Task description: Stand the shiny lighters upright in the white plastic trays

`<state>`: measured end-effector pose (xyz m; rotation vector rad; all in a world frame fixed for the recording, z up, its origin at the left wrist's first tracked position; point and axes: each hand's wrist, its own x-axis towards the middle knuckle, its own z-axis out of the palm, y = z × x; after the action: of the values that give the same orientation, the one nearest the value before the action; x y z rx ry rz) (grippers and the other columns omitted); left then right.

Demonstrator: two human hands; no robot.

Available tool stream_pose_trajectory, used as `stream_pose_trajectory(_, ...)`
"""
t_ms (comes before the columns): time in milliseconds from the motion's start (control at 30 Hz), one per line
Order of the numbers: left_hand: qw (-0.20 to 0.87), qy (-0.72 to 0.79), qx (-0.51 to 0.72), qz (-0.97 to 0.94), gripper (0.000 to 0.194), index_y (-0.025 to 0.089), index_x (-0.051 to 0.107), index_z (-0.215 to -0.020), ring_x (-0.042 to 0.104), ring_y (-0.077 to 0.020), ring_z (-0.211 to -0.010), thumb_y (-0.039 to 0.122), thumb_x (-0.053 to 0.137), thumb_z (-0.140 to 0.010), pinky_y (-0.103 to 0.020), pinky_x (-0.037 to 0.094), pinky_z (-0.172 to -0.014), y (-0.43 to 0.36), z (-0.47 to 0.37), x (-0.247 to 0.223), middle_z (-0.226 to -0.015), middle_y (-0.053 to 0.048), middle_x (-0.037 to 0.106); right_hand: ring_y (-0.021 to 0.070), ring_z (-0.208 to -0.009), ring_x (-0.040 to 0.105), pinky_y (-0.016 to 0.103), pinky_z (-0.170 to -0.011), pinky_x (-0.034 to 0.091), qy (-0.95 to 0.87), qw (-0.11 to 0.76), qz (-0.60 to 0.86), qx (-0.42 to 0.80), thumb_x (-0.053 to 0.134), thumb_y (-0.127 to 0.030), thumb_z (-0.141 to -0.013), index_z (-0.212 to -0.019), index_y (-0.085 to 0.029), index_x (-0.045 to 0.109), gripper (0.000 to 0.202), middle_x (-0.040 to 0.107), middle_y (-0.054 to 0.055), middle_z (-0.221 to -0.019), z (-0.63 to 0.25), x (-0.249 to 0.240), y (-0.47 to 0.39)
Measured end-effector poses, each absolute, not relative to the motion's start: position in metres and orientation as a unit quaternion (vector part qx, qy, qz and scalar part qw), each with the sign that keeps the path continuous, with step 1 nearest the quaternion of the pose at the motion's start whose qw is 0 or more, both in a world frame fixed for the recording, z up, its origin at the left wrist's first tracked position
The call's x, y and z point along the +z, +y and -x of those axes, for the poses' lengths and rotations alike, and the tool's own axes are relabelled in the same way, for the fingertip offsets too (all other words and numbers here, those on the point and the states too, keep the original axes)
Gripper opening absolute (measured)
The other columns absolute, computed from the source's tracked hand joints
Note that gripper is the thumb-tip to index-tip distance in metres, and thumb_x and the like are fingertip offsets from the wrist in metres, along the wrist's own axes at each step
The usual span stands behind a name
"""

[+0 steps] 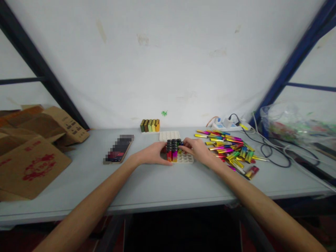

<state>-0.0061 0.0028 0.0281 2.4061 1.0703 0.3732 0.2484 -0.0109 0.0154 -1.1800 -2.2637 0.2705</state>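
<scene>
Several lighters [172, 154] with black tops and shiny red, pink and yellow bodies stand upright in a white tray with holes [187, 158]. My left hand [154, 154] is wrapped round the left side of this group, its thumb along the front and its other fingers partly hidden behind. At the group's right side, my right hand [195, 147] pinches a lighter [181, 143] by its dark top. Most of that lighter is hidden by the fingers. Holes in the tray's right part hold nothing. A second white tray [169, 135] lies just behind.
Loose shiny lighters [236, 150] lie heaped on the right. A filled block of lighters [149, 126] stands by the wall. A phone [119, 149] and cardboard boxes [34, 157] are on the left. A power strip [228, 124], cables [267, 148] and plastic bags [288, 120] are at right.
</scene>
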Motion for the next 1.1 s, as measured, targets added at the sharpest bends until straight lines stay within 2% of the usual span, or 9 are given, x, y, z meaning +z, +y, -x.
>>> stream_pose_trajectory(167,0.252,0.385,0.135,-0.878,0.07,0.017,0.064,-0.12,0.068,-0.0304,-0.1,0.059,0.083,-0.067,-0.036,0.053,-0.084,0.002,0.006,0.03,-0.115,-0.01,0.072,0.0167,-0.065,0.061,0.027,-0.061,0.036,-0.881,0.206,0.423,0.059,0.057,-0.048,-0.102,-0.085,-0.016,0.069,0.038,0.072,0.008,-0.075,-0.252,0.027,-0.013)
stream_pose_trajectory(300,0.234,0.4,0.129,-0.877,0.073,0.015,0.063,-0.118,0.067,-0.0312,-0.1,0.062,0.082,-0.065,-0.037,0.052,-0.083,0.003,0.006,0.028,-0.116,-0.012,0.071,0.0183,-0.07,0.063,0.028,-0.065,0.038,-0.869,0.186,0.455,0.053,0.049,-0.051,-0.105,-0.09,-0.017,0.072,0.044,0.073,0.008,-0.079,-0.274,0.046,-0.014)
stream_pose_trajectory(367,0.224,0.406,0.126,-0.877,0.074,0.015,0.063,-0.115,0.067,-0.0317,-0.099,0.064,0.082,-0.064,-0.037,0.052,-0.081,0.004,0.006,0.027,-0.114,-0.013,0.071,0.0183,-0.068,0.063,0.028,-0.065,0.039,-0.862,0.161,0.476,0.059,0.054,-0.052,-0.102,-0.089,-0.017,0.072,0.042,0.073,0.008,-0.079,-0.292,0.051,-0.012)
stream_pose_trajectory(500,0.209,0.41,0.121,-0.879,0.071,0.016,0.063,-0.106,0.068,-0.0308,-0.092,0.068,0.081,-0.063,-0.035,0.051,-0.076,0.005,0.006,0.026,-0.106,-0.011,0.071,0.0199,-0.07,0.064,0.028,-0.062,0.041,-0.849,0.064,0.506,0.138,0.074,-0.058,-0.085,-0.088,-0.019,0.075,0.039,0.075,0.007,-0.084,-0.318,0.047,-0.01)
stream_pose_trajectory(633,0.214,0.409,0.124,-0.878,0.069,0.017,0.063,-0.106,0.067,-0.0298,-0.09,0.068,0.081,-0.063,-0.035,0.051,-0.075,0.004,0.006,0.027,-0.104,-0.01,0.071,0.0208,-0.074,0.065,0.028,-0.063,0.042,-0.852,0.007,0.496,0.168,0.079,-0.048,-0.081,-0.088,-0.02,0.073,0.029,0.075,0.006,-0.088,-0.318,0.039,-0.011)
stream_pose_trajectory(833,0.213,0.403,0.132,-0.88,0.068,0.017,0.063,-0.109,0.067,-0.0295,-0.093,0.065,0.082,-0.064,-0.035,0.052,-0.078,0.005,0.007,0.025,-0.107,-0.01,0.071,0.0211,-0.08,0.067,0.029,-0.074,0.045,-0.846,0.191,0.488,0.101,0.047,-0.045,-0.104,-0.117,-0.017,0.064,0.036,0.075,0.008,-0.091,-0.301,0.05,-0.011)
stream_pose_trajectory(967,0.213,0.406,0.132,-0.879,0.069,0.017,0.063,-0.108,0.068,-0.0305,-0.095,0.066,0.081,-0.064,-0.036,0.052,-0.079,0.006,0.008,0.024,-0.108,-0.01,0.071,0.0242,-0.089,0.071,0.032,-0.084,0.047,-0.832,0.265,0.482,0.076,0.036,-0.044,-0.108,-0.115,-0.019,0.07,0.043,0.077,0.009,-0.097,-0.29,0.054,-0.011)
stream_pose_trajectory(1033,0.211,0.404,0.129,-0.881,0.069,0.017,0.062,-0.109,0.068,-0.0311,-0.096,0.067,0.081,-0.064,-0.036,0.052,-0.08,0.006,0.008,0.024,-0.109,-0.011,0.071,0.0262,-0.1,0.071,0.034,-0.089,0.047,-0.826,0.294,0.476,0.066,0.036,-0.04,-0.108,-0.114,-0.02,0.072,0.042,0.077,0.011,-0.11,-0.287,0.052,-0.01)
stream_pose_trajectory(1100,0.212,0.401,0.128,-0.882,0.07,0.017,0.062,-0.11,0.068,-0.0309,-0.096,0.066,0.081,-0.065,-0.037,0.052,-0.081,0.006,0.008,0.024,-0.11,-0.01,0.071,0.0258,-0.096,0.07,0.033,-0.085,0.047,-0.816,0.316,0.48,0.061,0.047,-0.042,-0.104,-0.116,-0.02,0.072,0.035,0.077,0.01,-0.107,-0.285,0.049,-0.01)
